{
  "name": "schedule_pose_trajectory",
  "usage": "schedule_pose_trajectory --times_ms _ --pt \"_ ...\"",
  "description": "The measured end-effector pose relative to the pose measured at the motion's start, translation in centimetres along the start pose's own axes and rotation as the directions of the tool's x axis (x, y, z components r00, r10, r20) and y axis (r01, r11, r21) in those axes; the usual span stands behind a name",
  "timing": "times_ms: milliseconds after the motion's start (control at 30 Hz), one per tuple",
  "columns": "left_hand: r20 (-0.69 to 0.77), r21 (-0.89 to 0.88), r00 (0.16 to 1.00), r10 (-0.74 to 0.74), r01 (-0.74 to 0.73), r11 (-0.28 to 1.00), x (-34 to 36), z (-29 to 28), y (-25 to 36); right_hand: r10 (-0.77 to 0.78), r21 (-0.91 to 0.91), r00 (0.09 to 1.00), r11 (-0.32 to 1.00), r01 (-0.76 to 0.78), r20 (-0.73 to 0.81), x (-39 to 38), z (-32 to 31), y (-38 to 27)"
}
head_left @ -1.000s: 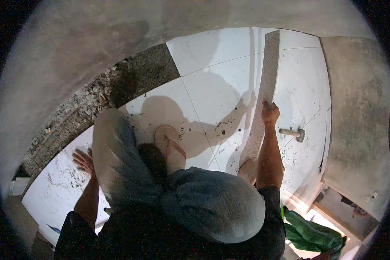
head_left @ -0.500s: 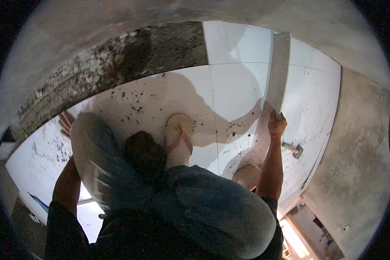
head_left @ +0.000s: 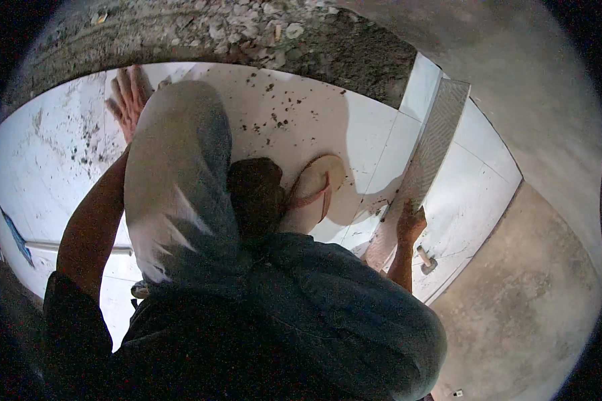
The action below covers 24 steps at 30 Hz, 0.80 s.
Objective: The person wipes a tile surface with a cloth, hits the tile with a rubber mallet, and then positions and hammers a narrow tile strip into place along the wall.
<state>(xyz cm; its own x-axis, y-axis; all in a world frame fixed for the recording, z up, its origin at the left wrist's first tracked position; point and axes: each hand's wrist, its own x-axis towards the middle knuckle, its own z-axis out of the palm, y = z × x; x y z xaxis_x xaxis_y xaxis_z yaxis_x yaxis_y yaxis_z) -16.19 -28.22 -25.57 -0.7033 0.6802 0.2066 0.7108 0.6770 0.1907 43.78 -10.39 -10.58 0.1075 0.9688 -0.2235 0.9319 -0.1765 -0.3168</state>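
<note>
My left hand (head_left: 128, 100) lies with fingers spread on the white tiles (head_left: 60, 127), beside their edge along the rough, rubble-strewn strip (head_left: 261, 33). My left knee is just right of it. My right hand (head_left: 411, 224) is closed on a long grey bar (head_left: 435, 144) with a patterned top, lying lengthwise across the tiles toward the far wall. A short-handled mallet (head_left: 427, 262) rests on the tiles just right of that hand. Dark crumbs are scattered over the tiles around my sandalled foot (head_left: 314, 187).
A grey plastered wall (head_left: 508, 80) rises beyond the tiles at upper right. A stained grey surface (head_left: 508, 281) borders them on the right. At the far left, a blue object (head_left: 17, 237) and a pale rail (head_left: 80, 247) lie on the tiles.
The view has swung toward the left, so the rubble strip and my left hand appear higher in the picture. My right hand still holds the bar; my left hand stays spread.
</note>
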Motion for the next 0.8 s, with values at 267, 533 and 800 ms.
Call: schedule_pose_trajectory --times_ms 267,533,800 --pt "-0.071 -0.057 0.993 0.092 -0.096 0.994 0.2 0.3 -1.1 0.032 -0.085 0.996 0.996 -0.024 0.086 -2.0 0.7 -3.5" --pt "-0.248 -0.294 0.945 0.215 -0.284 0.913 1.2 -3.0 -11.7 0.048 0.015 0.995 0.999 -0.049 0.092 -3.2 1.5 -6.1" --pt "-0.13 0.246 0.991 -0.013 0.045 0.968 -1.6 -4.3 -25.7 0.038 0.067 0.972 0.996 -0.055 0.233 3.3 0.8 -4.6"
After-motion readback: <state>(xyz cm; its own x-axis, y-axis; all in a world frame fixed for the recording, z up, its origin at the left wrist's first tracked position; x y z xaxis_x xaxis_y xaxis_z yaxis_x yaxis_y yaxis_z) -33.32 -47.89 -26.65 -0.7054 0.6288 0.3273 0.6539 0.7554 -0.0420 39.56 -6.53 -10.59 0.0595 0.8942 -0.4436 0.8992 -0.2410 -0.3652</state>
